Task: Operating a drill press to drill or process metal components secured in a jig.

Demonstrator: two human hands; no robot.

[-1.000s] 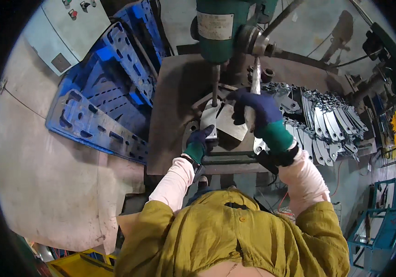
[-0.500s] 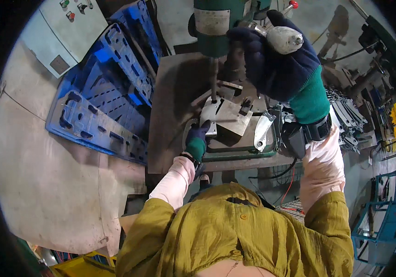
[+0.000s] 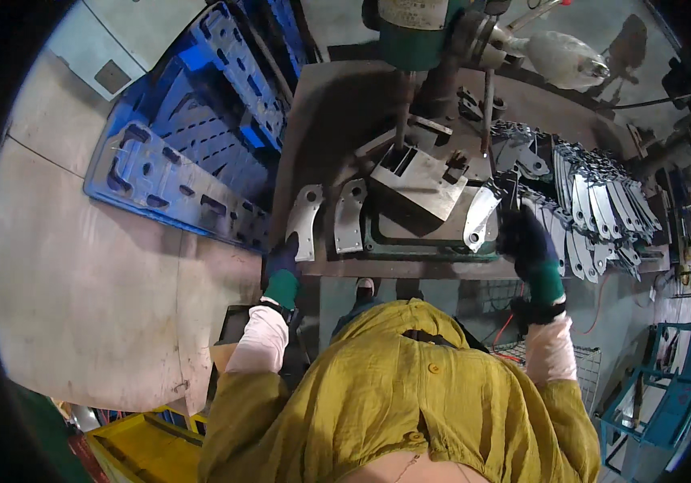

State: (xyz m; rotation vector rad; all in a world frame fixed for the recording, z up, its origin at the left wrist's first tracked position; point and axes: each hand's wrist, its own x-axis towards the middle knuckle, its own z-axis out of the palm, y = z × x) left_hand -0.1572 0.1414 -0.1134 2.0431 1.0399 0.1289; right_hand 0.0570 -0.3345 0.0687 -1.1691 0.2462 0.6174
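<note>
My left hand (image 3: 283, 264), in a dark glove with a green cuff, is closed at the lower left edge of a flat silver metal plate (image 3: 307, 219) at the table's left. A similar plate (image 3: 350, 216) lies just right of it. My right hand (image 3: 534, 248), gloved alike, is low beside another plate (image 3: 482, 216) right of the fixture; its fingers are dark and blurred, and a grip cannot be made out. Between the hands sits a steel block fixture (image 3: 419, 183), under the spindle (image 3: 404, 109) of a green drill press (image 3: 412, 40).
The press's lever handle, wrapped in clear plastic (image 3: 563, 60), sticks out at the upper right. Many metal plates (image 3: 595, 201) are heaped on the table's right side. Blue plastic pallets (image 3: 160, 173) stand at the left, below a grey control cabinet (image 3: 124, 44).
My right hand has left the lever handle and come down beside the right-hand plate. My left hand has moved left, away from the fixture, with a plate; no plate shows under the spindle now.
</note>
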